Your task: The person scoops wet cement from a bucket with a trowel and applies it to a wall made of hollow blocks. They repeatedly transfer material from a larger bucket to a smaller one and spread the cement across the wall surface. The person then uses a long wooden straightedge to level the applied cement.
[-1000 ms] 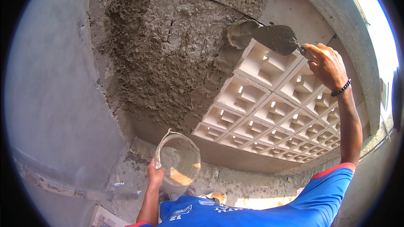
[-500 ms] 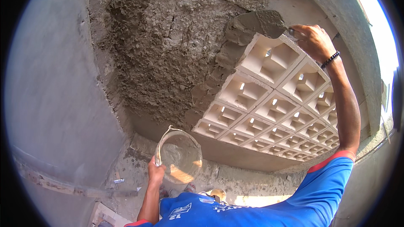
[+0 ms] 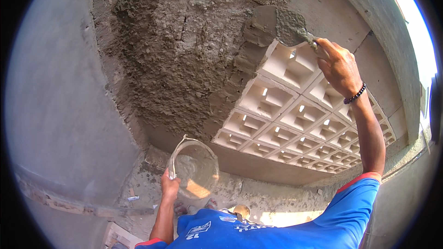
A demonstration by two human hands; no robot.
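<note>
High on the right, my right hand (image 3: pixel 340 64) is closed around the handle of a trowel (image 3: pixel 291 27). Wet mortar coats the trowel's blade, which lies against the wall just above the top corner of the pale ventilation blocks (image 3: pixel 300 96). Smoothed wet mortar (image 3: pixel 260 25) lies beside the blade and runs down the blocks' left edge. Low in front of me, my left hand (image 3: pixel 170 185) grips a bucket (image 3: pixel 216 170) at its left rim, next to the raised handle. Grey mortar (image 3: pixel 189 163) shows inside the bucket, partly sunlit.
Rough, unsmoothed mortar covers the wall (image 3: pixel 180 50) left of the blocks. A smooth grey wall (image 3: pixel 55 101) stands at the far left. On the floor are a small tool (image 3: pixel 133 198), a second container (image 3: pixel 242 210) by my feet and a box-like tray (image 3: pixel 110 235) at lower left.
My right hand has turned and shifted slightly down, and the trowel blade now shows its mortar-covered face against the wall. The bucket stays in my left hand, almost unmoved.
</note>
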